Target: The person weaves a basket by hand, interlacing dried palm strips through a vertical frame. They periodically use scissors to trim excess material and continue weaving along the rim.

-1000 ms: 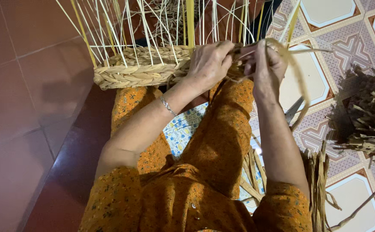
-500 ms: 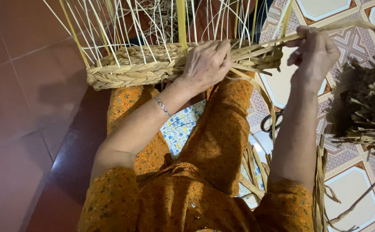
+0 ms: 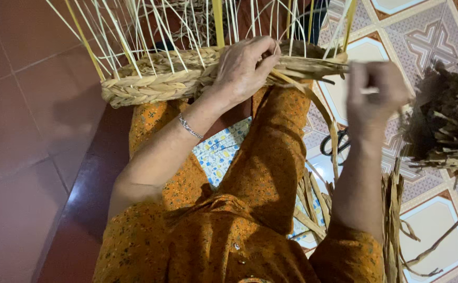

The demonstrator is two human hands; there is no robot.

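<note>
A half-woven straw basket (image 3: 150, 78) lies against my knees, its braided rim facing me and pale upright stakes (image 3: 134, 31) fanning away. My left hand (image 3: 247, 68) clamps the rim where flat strands come together, thumb and fingers pressed over them. My right hand (image 3: 373, 97), blurred, is out to the right of the basket, pinched on a thin straw strand (image 3: 313, 99) that runs back to the rim and loops down beside my leg.
Black scissors (image 3: 336, 142) lie on the patterned tiles under my right wrist. A dark bundle of dried straw (image 3: 449, 131) sits at the right. Loose strands (image 3: 397, 209) trail by my right elbow. Red tiles (image 3: 29, 131) cover the left.
My right hand left the rim and drew the strand out to the right, then dropped a little lower. My left hand stayed pressed on the rim.
</note>
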